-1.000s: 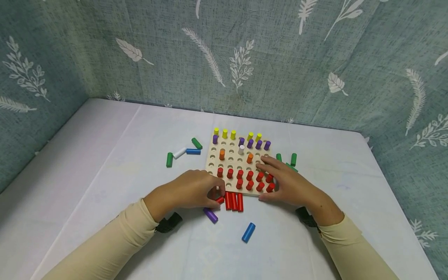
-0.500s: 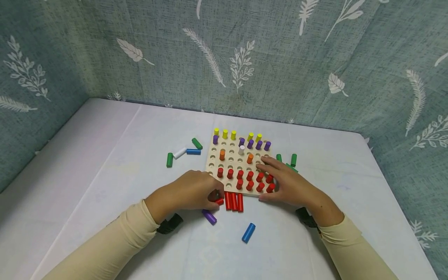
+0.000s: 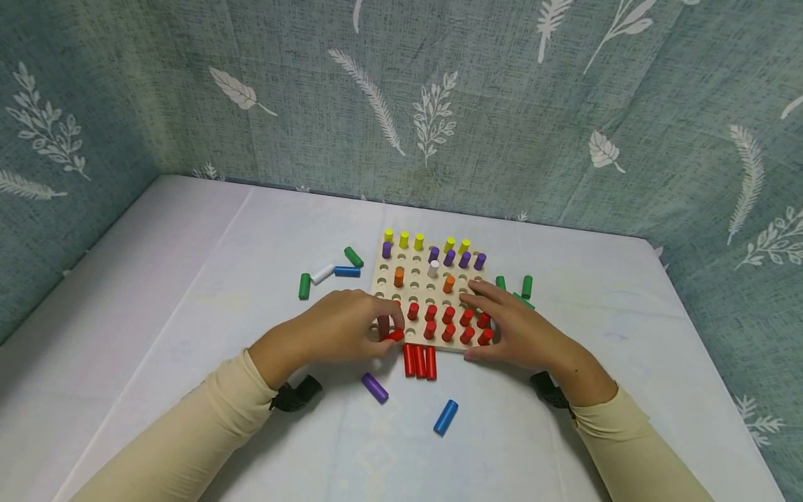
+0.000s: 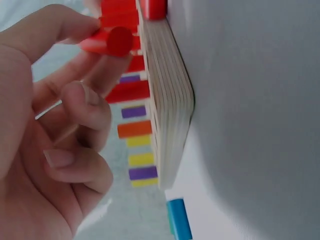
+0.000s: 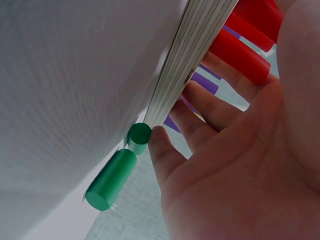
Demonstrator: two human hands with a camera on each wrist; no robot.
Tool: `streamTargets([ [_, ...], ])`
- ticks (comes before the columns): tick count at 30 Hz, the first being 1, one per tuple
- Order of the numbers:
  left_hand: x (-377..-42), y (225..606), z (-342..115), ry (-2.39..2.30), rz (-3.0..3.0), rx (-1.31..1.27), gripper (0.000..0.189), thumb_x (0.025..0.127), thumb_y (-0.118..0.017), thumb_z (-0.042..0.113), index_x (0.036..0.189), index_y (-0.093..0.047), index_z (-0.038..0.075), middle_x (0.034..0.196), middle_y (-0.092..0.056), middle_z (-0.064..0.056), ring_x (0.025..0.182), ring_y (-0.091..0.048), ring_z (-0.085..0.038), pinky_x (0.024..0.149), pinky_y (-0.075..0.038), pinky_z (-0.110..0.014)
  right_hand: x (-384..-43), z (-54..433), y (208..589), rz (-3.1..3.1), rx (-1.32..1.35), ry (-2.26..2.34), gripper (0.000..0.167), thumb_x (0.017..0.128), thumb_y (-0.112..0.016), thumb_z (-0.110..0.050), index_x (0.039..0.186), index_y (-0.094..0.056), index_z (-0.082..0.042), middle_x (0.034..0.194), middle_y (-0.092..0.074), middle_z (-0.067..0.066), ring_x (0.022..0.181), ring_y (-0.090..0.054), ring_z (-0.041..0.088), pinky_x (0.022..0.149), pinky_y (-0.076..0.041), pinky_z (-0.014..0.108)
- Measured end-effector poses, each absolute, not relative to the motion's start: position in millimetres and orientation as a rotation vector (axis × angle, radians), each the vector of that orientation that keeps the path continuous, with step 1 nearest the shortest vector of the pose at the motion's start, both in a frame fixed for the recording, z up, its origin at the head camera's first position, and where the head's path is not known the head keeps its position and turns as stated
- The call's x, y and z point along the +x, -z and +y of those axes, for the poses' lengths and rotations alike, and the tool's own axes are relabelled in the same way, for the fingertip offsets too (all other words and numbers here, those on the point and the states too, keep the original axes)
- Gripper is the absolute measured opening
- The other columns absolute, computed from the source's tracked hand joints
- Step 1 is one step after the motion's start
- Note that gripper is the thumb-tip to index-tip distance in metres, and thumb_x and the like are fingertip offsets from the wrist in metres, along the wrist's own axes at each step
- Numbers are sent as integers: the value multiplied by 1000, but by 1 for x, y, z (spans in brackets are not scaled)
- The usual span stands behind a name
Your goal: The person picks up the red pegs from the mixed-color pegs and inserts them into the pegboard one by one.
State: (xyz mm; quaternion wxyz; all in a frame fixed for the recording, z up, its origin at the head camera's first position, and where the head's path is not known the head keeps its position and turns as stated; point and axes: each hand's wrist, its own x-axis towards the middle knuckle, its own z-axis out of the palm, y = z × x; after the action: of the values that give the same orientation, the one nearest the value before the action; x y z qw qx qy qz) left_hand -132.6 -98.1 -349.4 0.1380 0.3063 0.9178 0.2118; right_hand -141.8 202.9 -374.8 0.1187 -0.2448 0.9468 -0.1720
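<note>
My left hand (image 3: 341,326) pinches a red peg (image 4: 119,42) between thumb and finger. That peg is tilted and hangs over the front-left corner of the wooden pegboard (image 3: 448,348). In the left wrist view the other fingers are bent beside the board's layered side (image 4: 172,95). Red pegs (image 3: 448,315) stand in the two front rows, with orange, white, purple and yellow ones farther back. My right hand (image 3: 527,326) lies along the board's right side, fingers spread and fairly straight, fingertips at its edge. The left hand covers some front-left holes.
Several red pegs (image 3: 419,361) lie against the board's front edge. Nearer are a purple peg (image 3: 375,388) and a blue peg (image 3: 445,417). Green, white and blue pegs (image 3: 347,271) lie left of the board, and green pegs (image 3: 527,286) lie to its right.
My left hand has lifted the red peg off the table in front and carried it forward over the board's corner. The purple peg has shifted slightly. My right hand stays put.
</note>
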Motion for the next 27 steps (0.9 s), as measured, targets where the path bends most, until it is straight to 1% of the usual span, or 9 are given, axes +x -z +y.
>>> streamTargets([
  [1, -134, 349, -99, -631, 2663, 881, 20, 84, -79, 29, 103, -71, 28, 75, -65, 17, 69, -56, -7, 60, -46, -26, -142, 203, 375, 2769, -715, 503, 95, 74, -86, -49, 153, -42, -21, 165, -26, 8, 151, -26, 36, 113, -34, 61],
  [5, -139, 347, -104, -675, 2704, 856, 22, 85, -78, 29, 105, -69, 27, 78, -65, 15, 64, -53, -9, 57, -44, -26, -142, 203, 375, 2771, -719, 505, 95, 73, -86, -49, 153, -43, -21, 165, -26, 8, 151, -26, 36, 113, -35, 61],
  [8, -143, 347, -109, -701, 2727, 831, 22, 86, -77, 29, 106, -69, 26, 84, -67, 15, 62, -53, -8, 56, -45, -26, -141, 203, 375, 2772, -724, 507, 95, 73, -86, -49, 153, -43, -20, 165, -26, 8, 151, -26, 36, 113, -35, 60],
  [11, -146, 347, -113, -731, 2741, 813, 21, 86, -76, 29, 105, -68, 26, 87, -69, 12, 61, -53, -9, 54, -46, -26, -141, 203, 375, 2773, -728, 509, 94, 73, -86, -49, 152, -43, -20, 165, -26, 8, 151, -27, 36, 113, -34, 60],
  [20, -154, 351, -121, -741, 2797, 772, 21, 89, -74, 30, 107, -66, 24, 92, -71, 9, 62, -55, -9, 57, -47, -26, -143, 203, 376, 2779, -725, 505, 94, 73, -86, -50, 152, -43, -21, 165, -26, 8, 151, -26, 35, 113, -34, 60],
  [27, -154, 353, -121, -760, 2827, 767, 24, 89, -76, 28, 108, -65, 21, 92, -73, 9, 62, -54, -8, 59, -45, -26, -143, 204, 376, 2776, -768, 514, 94, 74, -86, -48, 152, -43, -18, 165, -26, 9, 151, -27, 36, 114, -34, 59],
])
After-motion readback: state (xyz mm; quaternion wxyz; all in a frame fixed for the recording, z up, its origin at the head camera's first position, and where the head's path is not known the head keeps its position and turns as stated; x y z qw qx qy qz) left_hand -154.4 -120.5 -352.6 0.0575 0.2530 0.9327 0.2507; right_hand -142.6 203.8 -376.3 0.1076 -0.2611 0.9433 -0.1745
